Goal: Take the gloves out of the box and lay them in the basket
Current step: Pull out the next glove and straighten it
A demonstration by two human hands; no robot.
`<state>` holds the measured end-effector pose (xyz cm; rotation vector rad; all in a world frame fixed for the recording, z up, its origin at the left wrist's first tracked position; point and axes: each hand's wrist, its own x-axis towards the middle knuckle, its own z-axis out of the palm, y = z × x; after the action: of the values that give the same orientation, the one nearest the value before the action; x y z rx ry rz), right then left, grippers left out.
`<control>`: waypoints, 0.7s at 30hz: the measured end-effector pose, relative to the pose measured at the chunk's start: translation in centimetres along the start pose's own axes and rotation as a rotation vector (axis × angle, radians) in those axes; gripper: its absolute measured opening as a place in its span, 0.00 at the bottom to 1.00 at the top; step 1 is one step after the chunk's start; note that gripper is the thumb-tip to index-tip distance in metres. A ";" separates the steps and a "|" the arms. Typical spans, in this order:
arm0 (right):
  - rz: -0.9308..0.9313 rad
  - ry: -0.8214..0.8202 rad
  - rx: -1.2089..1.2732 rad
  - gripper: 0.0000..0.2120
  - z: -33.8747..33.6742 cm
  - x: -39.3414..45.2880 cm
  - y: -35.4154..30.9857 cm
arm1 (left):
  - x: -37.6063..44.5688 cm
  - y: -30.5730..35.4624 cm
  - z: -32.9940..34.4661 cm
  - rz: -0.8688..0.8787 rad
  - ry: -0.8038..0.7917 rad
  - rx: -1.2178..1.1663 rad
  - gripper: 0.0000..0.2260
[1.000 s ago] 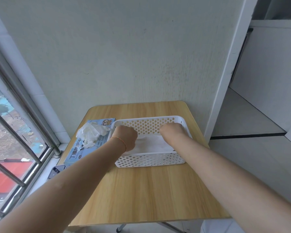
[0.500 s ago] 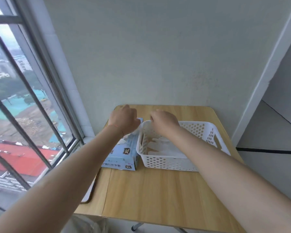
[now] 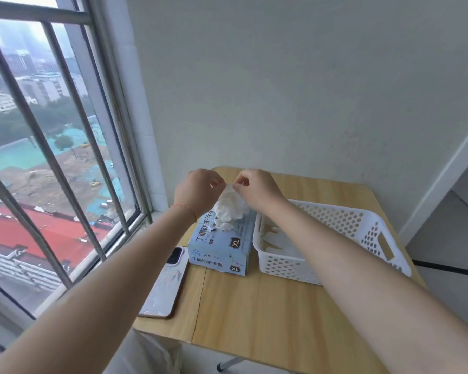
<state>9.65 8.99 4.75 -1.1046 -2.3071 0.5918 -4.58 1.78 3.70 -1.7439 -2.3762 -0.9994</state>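
A light blue glove box marked XL lies on the wooden table, left of a white perforated basket. A bunch of white gloves sticks up out of the box's top. My left hand and my right hand are above the box, and each pinches the top edge of a white glove between thumb and fingers. Inside the basket lie white gloves, partly hidden by my right forearm.
A phone in a pale case lies at the table's left edge, next to the box. A barred window fills the left side. A plain wall stands just behind the table, and a doorway opens at the right.
Both hands have left the basket and moved left to the box, where they now pinch a glove and lift it. The view has swung left towards the window.
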 end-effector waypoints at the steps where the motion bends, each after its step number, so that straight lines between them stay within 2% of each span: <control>1: -0.019 0.034 0.008 0.07 -0.3 0.3 -0.1 | 0.1 0.1 -0.1 0.012 0.030 -0.022 0.08; 3: -0.044 0.084 0.011 0.08 -0.6 0.7 -0.2 | 0.4 0.1 -0.2 0.017 0.023 -0.106 0.06; 6: -0.048 0.124 0.027 0.07 -0.5 1.3 -0.2 | 0.4 0.0 -0.1 -0.018 -0.112 -0.156 0.06; 9: -0.053 0.149 0.063 0.06 -0.3 1.4 -0.2 | 0.2 -0.6 0.4 -0.105 -0.136 -0.140 0.09; 12: -0.047 0.162 0.087 0.06 -0.5 1.3 -0.3 | 0.1 -1.1 0.3 -0.196 -0.193 -0.271 0.09; 16: 0.034 0.069 0.102 0.06 -0.9 1.1 -0.1 | 0.1 -1.7 0.1 -0.234 -0.243 -0.367 0.05; 21: 0.051 -0.134 0.069 0.09 -0.6 1.1 -0.8 | 0.0 -1.4 0.7 -0.187 -0.162 -0.442 0.05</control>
<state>8.99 9.57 5.97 -1.1247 -2.3578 0.7802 -5.60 1.87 2.49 -1.8103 -2.6092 -1.5701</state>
